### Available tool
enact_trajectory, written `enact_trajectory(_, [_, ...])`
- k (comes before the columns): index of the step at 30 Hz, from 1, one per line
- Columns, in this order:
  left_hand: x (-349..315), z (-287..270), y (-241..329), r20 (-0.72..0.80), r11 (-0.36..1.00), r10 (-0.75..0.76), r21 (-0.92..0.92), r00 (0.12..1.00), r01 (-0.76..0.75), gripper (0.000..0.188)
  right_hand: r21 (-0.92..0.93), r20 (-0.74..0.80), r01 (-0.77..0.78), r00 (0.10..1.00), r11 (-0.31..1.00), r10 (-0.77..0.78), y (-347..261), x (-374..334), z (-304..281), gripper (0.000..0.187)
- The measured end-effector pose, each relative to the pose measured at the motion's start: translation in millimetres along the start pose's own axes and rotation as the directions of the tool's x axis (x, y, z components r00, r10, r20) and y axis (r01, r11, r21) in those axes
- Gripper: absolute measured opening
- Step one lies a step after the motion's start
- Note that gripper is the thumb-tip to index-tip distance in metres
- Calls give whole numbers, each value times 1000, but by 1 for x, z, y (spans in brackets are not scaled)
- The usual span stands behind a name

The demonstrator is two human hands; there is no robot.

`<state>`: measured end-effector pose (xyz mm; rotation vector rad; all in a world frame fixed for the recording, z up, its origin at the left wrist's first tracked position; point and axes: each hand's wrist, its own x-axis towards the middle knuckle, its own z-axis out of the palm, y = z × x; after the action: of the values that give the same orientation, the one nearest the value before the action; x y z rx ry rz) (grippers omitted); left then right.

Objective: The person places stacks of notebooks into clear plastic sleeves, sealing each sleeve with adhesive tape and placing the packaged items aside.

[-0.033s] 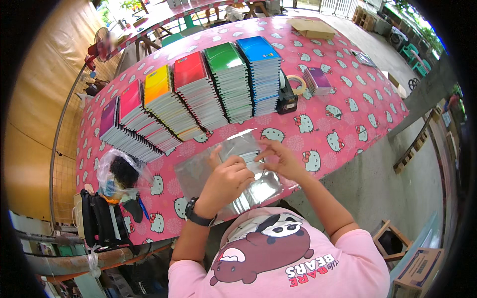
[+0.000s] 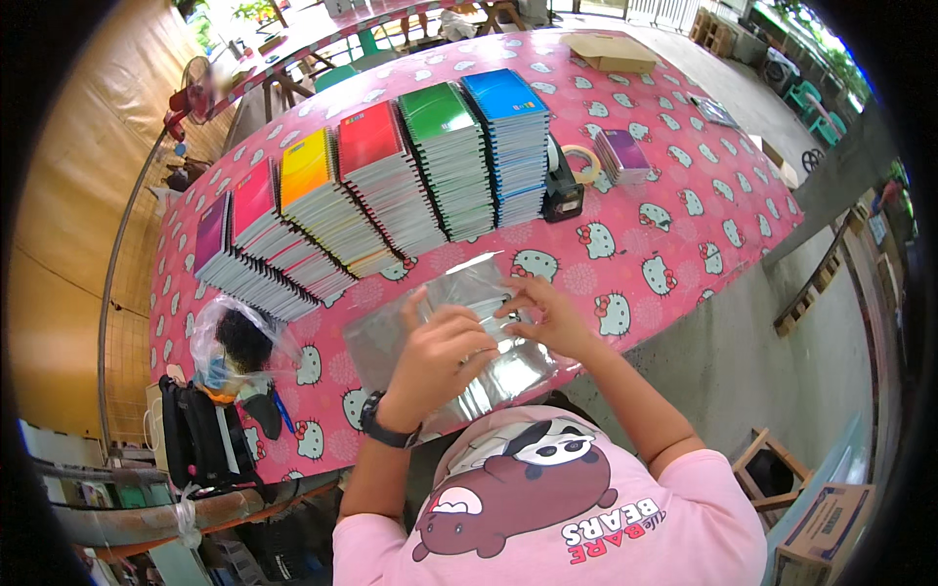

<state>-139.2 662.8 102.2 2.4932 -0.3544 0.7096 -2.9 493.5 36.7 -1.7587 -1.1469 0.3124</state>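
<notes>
A stack of clear plastic sleeves (image 2: pixel 376 342) lies on the table in front of me, shiny with glare. My left hand (image 2: pixel 445 347), with a black watch on the wrist, is over its middle; the forefinger points up and away, the other fingers bend loosely toward the right. My right hand (image 2: pixel 549 317) reaches in from the right, its fingertips apart at the plastic near the left fingers. Whether either hand has lifted a thin layer is hard to make out. Beyond the sleeves stand tall stacks of spiral notebooks: purple, pink, yellow, red (image 2: pixel 371 142), green (image 2: pixel 435 109) and blue (image 2: pixel 505 95).
Right of the blue stack are a black tape dispenser (image 2: pixel 564 195), a tape roll (image 2: pixel 584 164) and a small purple notebook pile (image 2: pixel 622 156). At left lie a plastic bag with dark contents (image 2: pixel 239 337), a black bag (image 2: pixel 200 430) and a blue pen (image 2: pixel 282 411). Brown cardboard (image 2: pixel 611 53) rests far off.
My left fingers have loosened and straightened a little over the plastic, and the right fingertips have parted slightly. The sleeves and stacks stay where they were.
</notes>
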Motion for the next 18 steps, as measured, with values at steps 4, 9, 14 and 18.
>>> enact_trajectory(4, [-40, -5, -24, -352, 945, -320, -189, 880, 268, 16, -63, -40, -4, 999, 998, 2, -1, 1, 9, 65])
enact_trajectory(9, [-79, 42, -36, -79, 973, -232, -38, 970, 230, 43, -134, -24, 67, 997, 989, -71, 2, 3, 10, 64])
enact_trajectory(14, [-84, 49, -41, 35, 974, -223, -27, 974, 224, 52, -169, -29, 64, 997, 984, -69, 1, 2, 8, 63])
enact_trajectory(18, [-89, 48, -41, 76, 961, -250, -105, 965, 258, 60, -181, -22, 50, 998, 982, -54, 10, -2, 11, 65])
